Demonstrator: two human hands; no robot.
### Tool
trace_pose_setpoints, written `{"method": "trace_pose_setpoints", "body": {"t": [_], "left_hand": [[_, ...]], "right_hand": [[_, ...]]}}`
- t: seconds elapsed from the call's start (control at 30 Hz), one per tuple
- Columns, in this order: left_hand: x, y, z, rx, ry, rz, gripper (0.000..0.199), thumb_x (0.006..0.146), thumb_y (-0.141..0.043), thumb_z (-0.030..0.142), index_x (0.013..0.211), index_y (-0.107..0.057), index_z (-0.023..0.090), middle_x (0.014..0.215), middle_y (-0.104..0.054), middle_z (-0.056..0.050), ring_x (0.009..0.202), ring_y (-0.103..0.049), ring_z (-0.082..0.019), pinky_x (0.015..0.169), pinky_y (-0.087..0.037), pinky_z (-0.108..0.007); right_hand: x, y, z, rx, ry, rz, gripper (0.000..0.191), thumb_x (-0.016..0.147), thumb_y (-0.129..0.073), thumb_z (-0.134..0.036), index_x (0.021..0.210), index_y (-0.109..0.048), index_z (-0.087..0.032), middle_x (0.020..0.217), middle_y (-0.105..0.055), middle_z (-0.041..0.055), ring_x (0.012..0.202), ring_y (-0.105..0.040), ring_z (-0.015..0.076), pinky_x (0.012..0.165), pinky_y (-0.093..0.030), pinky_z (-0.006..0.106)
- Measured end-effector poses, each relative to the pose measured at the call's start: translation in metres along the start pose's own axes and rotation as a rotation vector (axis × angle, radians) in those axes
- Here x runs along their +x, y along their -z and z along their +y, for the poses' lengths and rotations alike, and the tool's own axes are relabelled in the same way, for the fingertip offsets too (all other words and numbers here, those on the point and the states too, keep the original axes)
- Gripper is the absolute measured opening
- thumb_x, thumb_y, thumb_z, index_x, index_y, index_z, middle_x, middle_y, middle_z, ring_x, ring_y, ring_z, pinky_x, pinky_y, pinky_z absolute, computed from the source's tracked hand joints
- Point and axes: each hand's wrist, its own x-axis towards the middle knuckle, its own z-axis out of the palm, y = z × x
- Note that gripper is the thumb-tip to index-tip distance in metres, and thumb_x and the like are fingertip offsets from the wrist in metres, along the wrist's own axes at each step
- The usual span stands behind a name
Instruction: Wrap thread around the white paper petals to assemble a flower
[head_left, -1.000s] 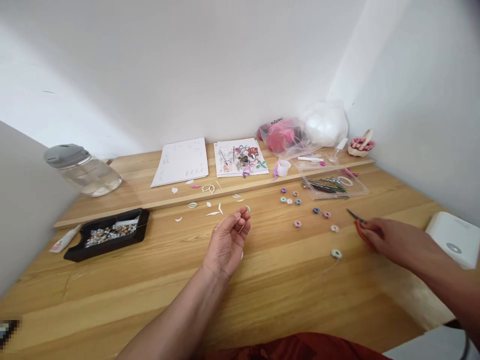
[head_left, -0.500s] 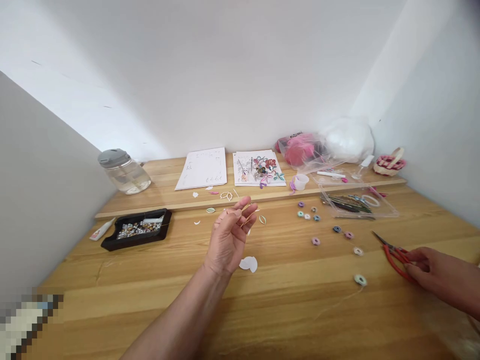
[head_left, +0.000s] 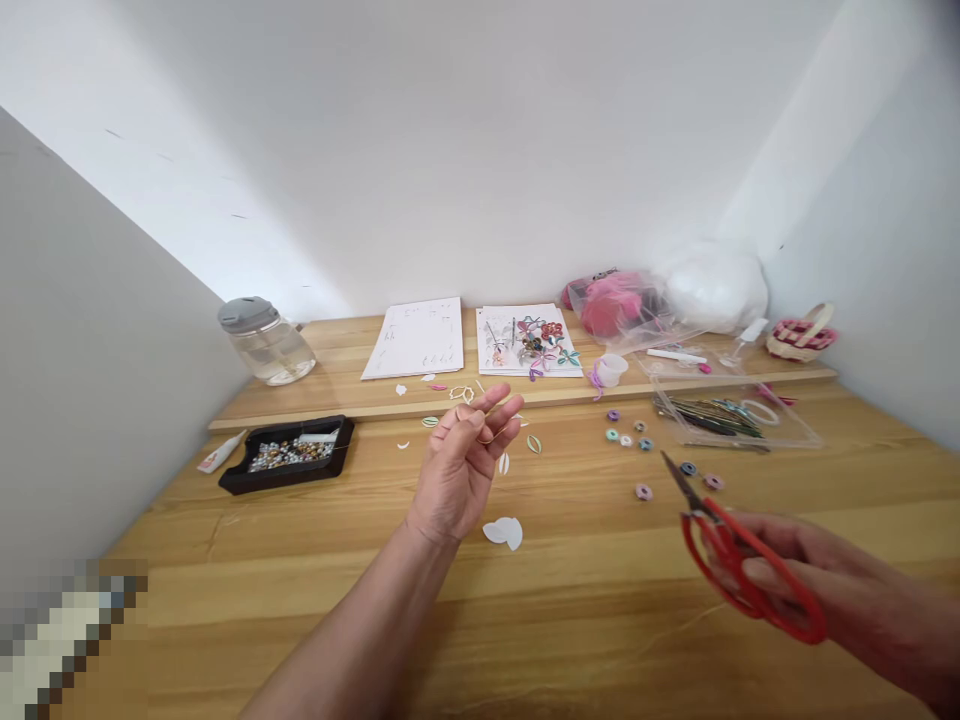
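Note:
My left hand (head_left: 466, 450) is raised over the middle of the table, thumb and index finger pinched together. Whatever lies between them is too small to make out. In my right hand (head_left: 787, 560) are red-handled scissors (head_left: 720, 550), lifted off the table with the dark blades pointing up and left. White paper petal shapes (head_left: 504, 533) lie just below my left hand. Close by its fingertips rest a green leaf-shaped outline (head_left: 534, 444) and a white one (head_left: 504, 464). Several small thread bobbins (head_left: 643, 492) are scattered left of and behind the scissors.
At left stand a black tray (head_left: 232, 480) of beads, a glue tube (head_left: 222, 452) and a lidded jar (head_left: 277, 350). A raised shelf carries paper sheets (head_left: 416, 340), colourful flower pieces (head_left: 544, 340), bagged yarn (head_left: 611, 305) and a small basket (head_left: 801, 338). A clear tool box (head_left: 802, 430) sits at right.
My right hand has picked the scissors up from the right side of the table and moved them left. My left hand keeps its pinch. The view has shifted slightly.

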Motion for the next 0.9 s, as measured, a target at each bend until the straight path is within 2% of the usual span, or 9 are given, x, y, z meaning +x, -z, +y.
{"method": "trace_pose_setpoints", "body": {"t": [0.03, 0.1, 0.17, 0.33, 0.47, 0.63, 0.9], "left_hand": [[0.000, 0.000, 0.000, 0.007, -0.002, -0.006, 0.029, 0.079, -0.074, 0.026, 0.060, -0.055, 0.016, 0.125, -0.067, -0.007, 0.116, -0.065, -0.022, 0.092, -0.057, -0.029], [0.001, 0.001, 0.000, 0.029, -0.006, -0.012, 0.028, 0.081, -0.072, 0.026, 0.061, -0.054, 0.016, 0.126, -0.067, -0.006, 0.117, -0.064, -0.022, 0.093, -0.057, -0.029], [0.001, 0.002, 0.000, 0.044, -0.007, -0.014, 0.028, 0.080, -0.072, 0.025, 0.060, -0.054, 0.016, 0.127, -0.066, -0.006, 0.117, -0.064, -0.022, 0.093, -0.057, -0.029], [0.002, 0.002, 0.001, 0.031, -0.005, -0.032, 0.028, 0.080, -0.073, 0.023, 0.061, -0.055, 0.015, 0.128, -0.066, -0.008, 0.116, -0.066, -0.025, 0.092, -0.058, -0.033], [0.002, 0.005, 0.002, 0.040, -0.015, -0.058, 0.029, 0.081, -0.072, 0.023, 0.061, -0.053, 0.015, 0.128, -0.066, -0.008, 0.117, -0.065, -0.026, 0.094, -0.057, -0.035], [0.005, 0.010, -0.002, 0.037, -0.021, -0.115, 0.027, 0.086, -0.066, 0.023, 0.063, -0.053, 0.016, 0.124, -0.069, -0.008, 0.120, -0.064, -0.024, 0.101, -0.053, -0.038], [0.006, 0.014, -0.008, 0.055, 0.026, -0.149, 0.030, 0.087, -0.063, 0.022, 0.060, -0.054, 0.015, 0.123, -0.070, -0.008, 0.125, -0.060, -0.026, 0.104, -0.049, -0.037]], "right_hand": [[0.003, -0.015, -0.008, 0.063, -0.001, -0.122, 0.035, 0.074, -0.070, -0.059, 0.076, -0.065, -0.024, 0.069, -0.052, 0.0079, 0.056, -0.038, 0.0135, 0.053, -0.024, 0.032], [0.011, -0.037, -0.022, 0.102, 0.004, -0.251, 0.030, 0.080, -0.069, -0.054, 0.085, -0.065, -0.024, 0.081, -0.059, 0.0094, 0.059, -0.039, 0.0126, 0.053, -0.022, 0.029], [0.020, -0.052, -0.032, 0.139, 0.038, -0.325, 0.028, 0.085, -0.067, -0.049, 0.088, -0.061, -0.022, 0.082, -0.061, 0.0068, 0.056, -0.036, 0.0097, 0.051, -0.021, 0.027], [0.040, -0.072, -0.052, 0.233, 0.095, -0.372, 0.039, 0.083, -0.068, -0.056, 0.094, -0.058, -0.020, 0.073, -0.060, 0.0016, 0.049, -0.029, 0.0055, 0.045, -0.017, 0.023], [0.051, -0.084, -0.065, 0.139, 0.147, -0.369, 0.050, 0.078, -0.069, -0.065, 0.088, -0.060, -0.017, 0.064, -0.060, 0.0019, 0.048, -0.035, 0.0063, 0.046, -0.022, 0.022], [0.063, -0.090, -0.077, 0.053, 0.265, -0.360, 0.046, 0.080, -0.067, -0.061, 0.078, -0.056, -0.016, 0.061, -0.061, 0.0019, 0.053, -0.047, 0.0090, 0.052, -0.032, 0.022], [0.073, -0.101, -0.090, -0.018, 0.273, -0.312, 0.044, 0.082, -0.065, -0.059, 0.077, -0.059, -0.016, 0.055, -0.061, 0.0010, 0.050, -0.049, 0.0099, 0.051, -0.036, 0.022]]}}
